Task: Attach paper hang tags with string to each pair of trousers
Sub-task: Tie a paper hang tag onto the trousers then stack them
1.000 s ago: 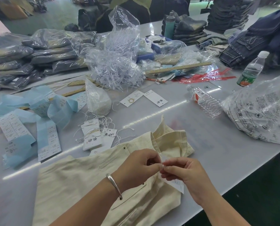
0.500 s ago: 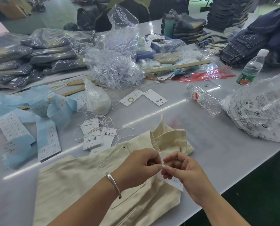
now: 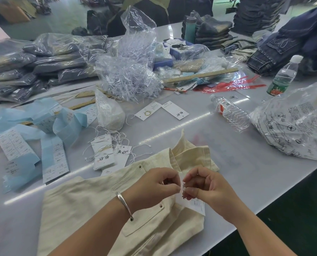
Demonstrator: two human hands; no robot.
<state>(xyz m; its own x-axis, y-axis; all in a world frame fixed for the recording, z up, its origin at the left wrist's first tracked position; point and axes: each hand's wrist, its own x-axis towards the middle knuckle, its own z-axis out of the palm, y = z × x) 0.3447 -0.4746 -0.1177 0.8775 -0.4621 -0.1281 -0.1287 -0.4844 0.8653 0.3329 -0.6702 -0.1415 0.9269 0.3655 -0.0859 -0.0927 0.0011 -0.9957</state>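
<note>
Working right over the waistband, we've got both hands meeting knuckle to knuckle above the cream cotton trousers [image 3: 91, 206], which lie flat on the pale grey surface [image 3: 246, 163] with the waist end turned toward our right and the legs running off toward our left. Our left hand [image 3: 152, 189], with the silver bangle [image 3: 124, 204] on its wrist, has its fingers curled in with fingertip and thumb pinched; what's between them looks like the thin string, too fine to be sure. Our right hand [image 3: 207, 187] is curled too, thumb and forefinger nipping the top of the white paper hang tag [image 3: 192, 205], which hangs down and away to the right, its long axis slanting over the pocket edge. Tag and pinch sit between the two hands, touching both; the right has the closer hold on it. Spare white strung tags [image 3: 104, 154] wait just beyond the trousers, on our left side.
</note>
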